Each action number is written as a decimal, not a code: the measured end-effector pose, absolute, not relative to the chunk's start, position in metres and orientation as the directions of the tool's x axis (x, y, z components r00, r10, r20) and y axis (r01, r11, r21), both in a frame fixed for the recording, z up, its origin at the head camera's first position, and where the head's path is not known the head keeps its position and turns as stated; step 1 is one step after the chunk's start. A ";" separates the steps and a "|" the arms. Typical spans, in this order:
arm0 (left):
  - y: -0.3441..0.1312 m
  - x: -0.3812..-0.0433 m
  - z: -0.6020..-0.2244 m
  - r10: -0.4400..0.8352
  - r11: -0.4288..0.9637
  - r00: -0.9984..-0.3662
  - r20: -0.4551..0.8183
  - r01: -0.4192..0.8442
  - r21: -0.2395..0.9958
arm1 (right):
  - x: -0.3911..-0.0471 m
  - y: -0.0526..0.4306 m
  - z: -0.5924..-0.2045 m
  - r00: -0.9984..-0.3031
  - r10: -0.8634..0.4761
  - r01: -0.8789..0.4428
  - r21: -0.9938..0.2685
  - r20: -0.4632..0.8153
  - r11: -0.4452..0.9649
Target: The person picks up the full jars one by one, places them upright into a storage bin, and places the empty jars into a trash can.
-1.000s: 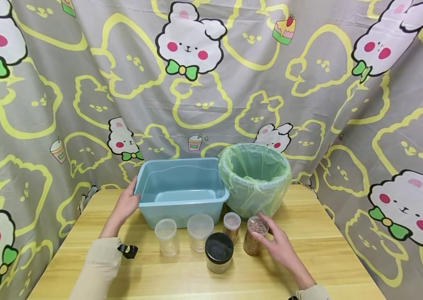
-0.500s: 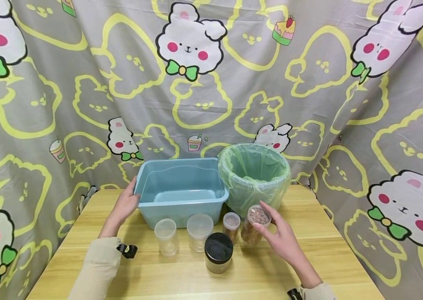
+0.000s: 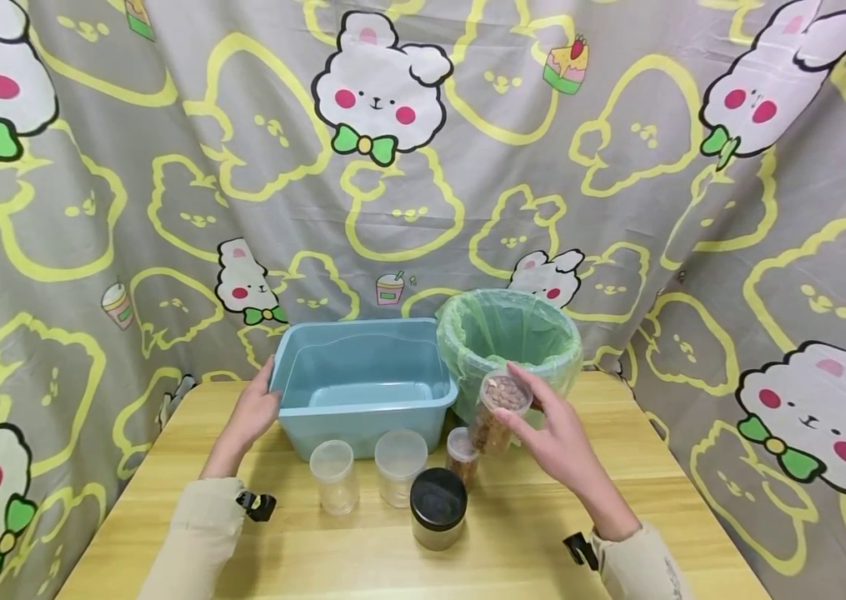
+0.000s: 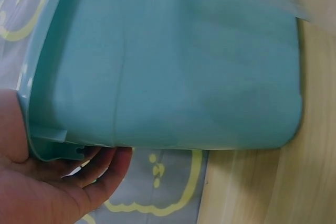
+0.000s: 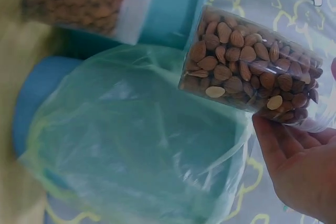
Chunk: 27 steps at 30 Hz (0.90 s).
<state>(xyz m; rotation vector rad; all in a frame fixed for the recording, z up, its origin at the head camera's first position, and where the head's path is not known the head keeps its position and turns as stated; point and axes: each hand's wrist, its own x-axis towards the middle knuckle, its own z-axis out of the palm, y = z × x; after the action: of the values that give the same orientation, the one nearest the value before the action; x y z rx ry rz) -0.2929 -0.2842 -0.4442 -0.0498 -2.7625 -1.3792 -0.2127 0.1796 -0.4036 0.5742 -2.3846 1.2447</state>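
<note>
My right hand [image 3: 553,425] grips a clear jar of almonds [image 3: 496,417] near its lidded top, fingers and thumb round it. The jar is lifted off the table and tilted, overlapping the front of the green-lined bin in the head view. Close up in the right wrist view, the almonds [image 5: 247,61] fill most of the jar. At the left end of a blue plastic basin [image 3: 362,421], my left hand [image 3: 253,412] holds the rim, the fingers hooked under it in the left wrist view. A smaller jar with brown contents [image 3: 462,458] stands just left of the raised jar.
Two clear jars with frosted lids, a narrow one [image 3: 334,479] and a wider one [image 3: 400,467], stand before the basin. A black-lidded jar [image 3: 438,510] is nearer the front. The bin with a green liner [image 3: 453,358] stands right of the basin. A patterned curtain [image 3: 423,208] hangs behind.
My right hand has raised the almond jar from the table, moving it up and slightly left and tilting it. The left hand has stayed on the basin rim.
</note>
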 end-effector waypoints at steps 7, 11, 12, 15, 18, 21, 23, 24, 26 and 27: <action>-0.283 -0.293 -0.452 -0.015 0.649 -0.996 0.085 0.055 0.759 | -0.230 0.156 -0.383 -0.851 -0.185 -0.514 -0.708 0.491 0.484; -0.283 -0.293 -0.454 -0.013 0.656 -0.996 0.086 0.056 0.753 | -0.242 0.142 -0.374 -0.847 -0.180 -0.522 -0.715 0.501 0.465; -0.283 -0.293 -0.454 -0.013 0.657 -0.996 0.085 0.056 0.752 | -0.245 0.138 -0.373 -0.845 -0.179 -0.525 -0.719 0.504 0.456; -0.283 -0.293 -0.453 -0.011 0.663 -0.997 0.081 0.053 0.747 | -0.255 0.128 -0.370 -0.842 -0.178 -0.531 -0.725 0.508 0.439; -0.284 -0.293 -0.451 -0.017 0.670 -0.997 0.078 0.046 0.741 | -0.264 0.119 -0.369 -0.846 -0.177 -0.528 -0.742 0.503 0.414; -0.283 -0.294 -0.450 -0.014 0.672 -0.997 0.078 0.048 0.739 | -0.272 0.111 -0.367 -0.855 -0.165 -0.513 -0.761 0.491 0.397; -0.283 -0.294 -0.449 -0.010 0.675 -0.997 0.082 0.053 0.736 | -0.278 0.106 -0.366 -0.862 -0.158 -0.502 -0.772 0.481 0.389; -0.282 -0.294 -0.449 -0.009 0.676 -0.997 0.081 0.054 0.735 | -0.281 0.103 -0.366 -0.865 -0.155 -0.497 -0.778 0.477 0.385; -0.282 -0.294 -0.448 -0.009 0.681 -0.997 0.081 0.053 0.730 | -0.286 0.097 -0.365 -0.869 -0.154 -0.491 -0.783 0.469 0.382; -0.282 -0.294 -0.448 -0.010 0.684 -0.997 0.082 0.053 0.727 | -0.288 0.094 -0.365 -0.870 -0.156 -0.489 -0.784 0.467 0.382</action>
<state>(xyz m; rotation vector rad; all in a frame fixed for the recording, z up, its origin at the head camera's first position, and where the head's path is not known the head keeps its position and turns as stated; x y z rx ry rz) -0.2940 -0.2818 -0.4476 -0.0356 -2.8096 -1.2173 -0.2883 0.0941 -0.3652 0.5649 -2.3296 1.4840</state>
